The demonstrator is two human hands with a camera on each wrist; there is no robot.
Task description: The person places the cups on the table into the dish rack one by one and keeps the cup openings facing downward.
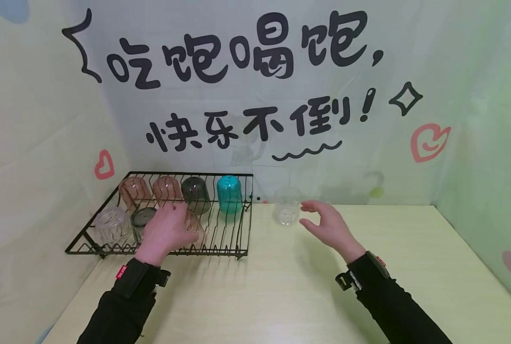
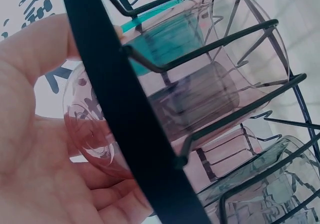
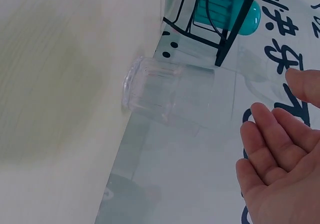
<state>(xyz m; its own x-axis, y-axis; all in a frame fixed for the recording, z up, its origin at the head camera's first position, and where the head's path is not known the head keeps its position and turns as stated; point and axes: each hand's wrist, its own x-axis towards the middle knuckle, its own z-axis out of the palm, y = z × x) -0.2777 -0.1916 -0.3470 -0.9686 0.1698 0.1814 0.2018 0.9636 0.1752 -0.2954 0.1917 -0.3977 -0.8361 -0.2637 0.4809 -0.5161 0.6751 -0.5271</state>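
My left hand (image 1: 165,234) is at the front of a black wire rack (image 1: 225,252). Its thumb and fingers curl round the closed end of a pale pink glass (image 2: 95,134), which sits upside down between the rack's wires. The hand covers much of this glass in the head view. Over the table, my right hand (image 1: 330,227) is held with fingers slightly bent and thumb apart, holding nothing. Just left of its fingertips a clear glass (image 1: 287,210) stands on the tabletop; the right wrist view shows a gap between that glass (image 3: 170,91) and the fingers (image 3: 265,149).
Along the rack's back row are two pink glasses (image 1: 134,191), a dark grey glass (image 1: 196,193) and a teal glass (image 1: 229,193). A clear glass (image 1: 111,224) and a grey-green glass (image 1: 142,220) sit in front. A printed cloth (image 1: 272,167) hangs behind the table (image 1: 281,296).
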